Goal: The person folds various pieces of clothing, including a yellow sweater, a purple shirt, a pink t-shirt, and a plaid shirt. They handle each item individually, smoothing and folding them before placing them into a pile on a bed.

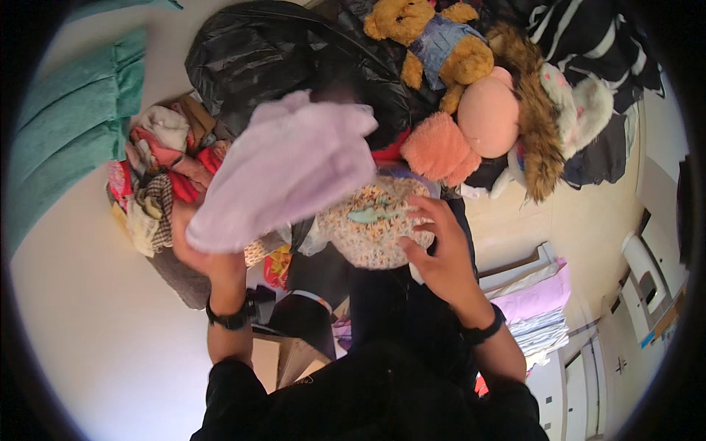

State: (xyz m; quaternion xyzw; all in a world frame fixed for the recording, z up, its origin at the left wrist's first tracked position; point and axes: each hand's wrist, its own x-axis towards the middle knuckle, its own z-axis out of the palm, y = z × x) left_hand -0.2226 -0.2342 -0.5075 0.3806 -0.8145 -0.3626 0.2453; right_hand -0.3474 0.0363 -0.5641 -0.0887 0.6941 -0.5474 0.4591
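A soft lilac cloth item (294, 165), slightly blurred, is held up in my left hand (197, 246). The cloth covers some of that hand's fingers. Below and to the right of it sits a rounded, multicoloured speckled fabric thing (368, 242) with a pale green patch; its exact kind is unclear. My right hand (445, 253) is at the right edge of this speckled thing, its fingers apart and curved over it. Whether the fingertips press on it, I cannot tell.
Black plastic bags (272, 55) lie beyond my hands. A teddy bear (437, 48), a peach plush (487, 117) and a brown furry piece (540, 121) are heaped at the right. Piled clothes (173, 162) stand left; a cardboard box (290, 360) is near me.
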